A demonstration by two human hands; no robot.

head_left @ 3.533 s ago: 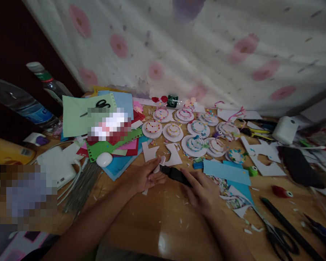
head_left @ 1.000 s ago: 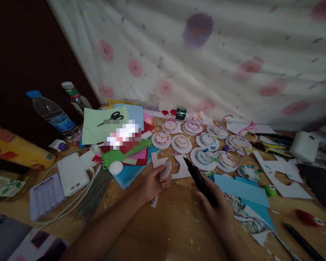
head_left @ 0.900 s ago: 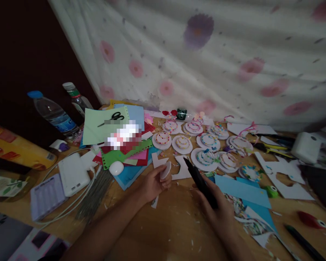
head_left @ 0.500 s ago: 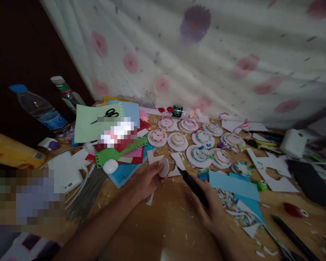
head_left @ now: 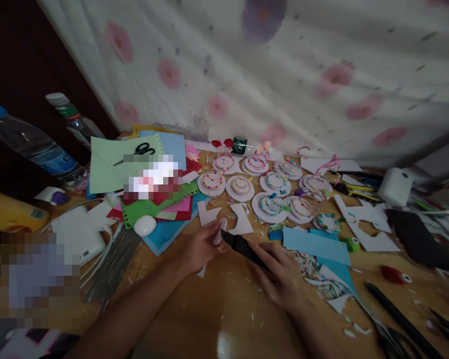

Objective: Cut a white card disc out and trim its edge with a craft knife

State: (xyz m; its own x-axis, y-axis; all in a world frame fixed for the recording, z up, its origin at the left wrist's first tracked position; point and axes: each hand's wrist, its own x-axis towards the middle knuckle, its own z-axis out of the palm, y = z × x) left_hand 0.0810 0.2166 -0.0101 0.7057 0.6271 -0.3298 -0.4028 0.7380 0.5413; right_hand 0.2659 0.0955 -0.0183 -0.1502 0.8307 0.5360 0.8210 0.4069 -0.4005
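My left hand (head_left: 203,248) grips a small white foam or card disc (head_left: 220,232) between thumb and fingers, tilted up on edge. My right hand (head_left: 279,271) is wrapped round a black utility knife (head_left: 247,249). The knife's dark blade is at the disc's right edge and seems to touch it. Just behind the hands lie white board offcuts (head_left: 242,219) with curved cuts. Beyond them stand several white tiered discs (head_left: 240,188) trimmed with coloured beads and ribbon.
Coloured paper sheets (head_left: 115,172) bear black-handled scissors (head_left: 145,148) at the left. Thin grey wires (head_left: 112,269) and a white power bank (head_left: 78,234) lie nearer. Blue paper strips (head_left: 316,245), paper scraps, a black phone (head_left: 417,239) and larger scissors (head_left: 392,344) are at right. Bottles (head_left: 33,144) stand far left.
My right hand has brought the knife leftward, from apart from the disc up to its edge. The left hand has turned the disc from face-on to nearly edge-on. The camera view has shifted.
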